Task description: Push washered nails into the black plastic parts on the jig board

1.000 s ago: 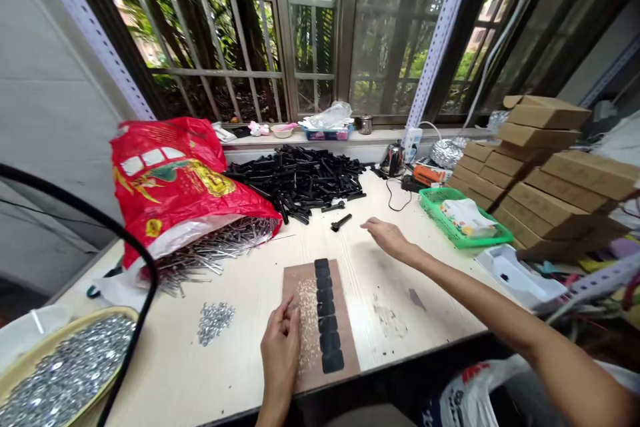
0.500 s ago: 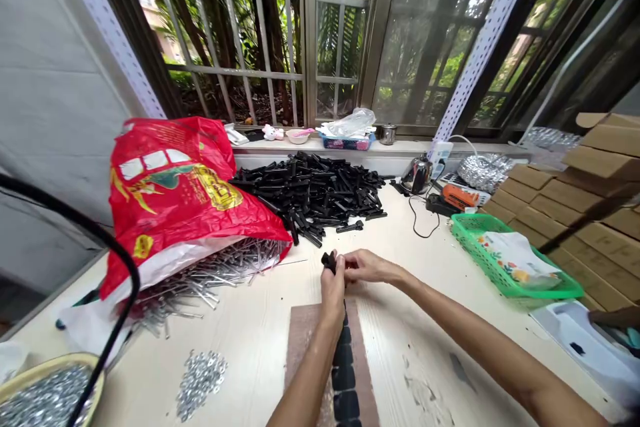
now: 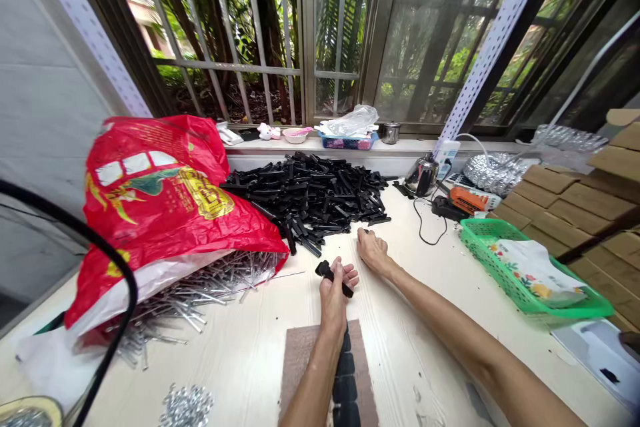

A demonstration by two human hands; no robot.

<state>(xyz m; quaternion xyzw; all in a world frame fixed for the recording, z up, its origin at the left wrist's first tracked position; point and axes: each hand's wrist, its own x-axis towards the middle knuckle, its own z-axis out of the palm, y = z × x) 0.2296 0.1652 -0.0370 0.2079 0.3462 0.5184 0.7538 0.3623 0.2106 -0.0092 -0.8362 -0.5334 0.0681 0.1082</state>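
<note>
My left hand [image 3: 333, 300] is closed on a short black plastic piece [image 3: 345, 289] with a knobbed end, its thumb on top and the other fingers partly spread behind. Further forward, my right hand [image 3: 373, 252] is on the table in front of a heap of black plastic pieces [image 3: 320, 193]. Its fingers are curled in a pinch, and a bit of a black piece [image 3: 367, 231] shows at the tips. Beneath my left forearm, a row of black pieces [image 3: 345, 387] runs along a brown board [image 3: 367, 373].
On the left, a red bag [image 3: 165, 180] spills metal rods [image 3: 185, 293]. Small metal parts [image 3: 186, 407] lie nearer me, beside a bowl [image 3: 55, 407]. To the right are a green basket [image 3: 485, 260], cardboard boxes [image 3: 565, 213], an orange tool [image 3: 467, 199] and a kettle [image 3: 421, 175].
My right hand has left my left hand and reached forward to the near edge of the heap, where a loose black piece lay. My left hand keeps its piece, now tilted differently.
</note>
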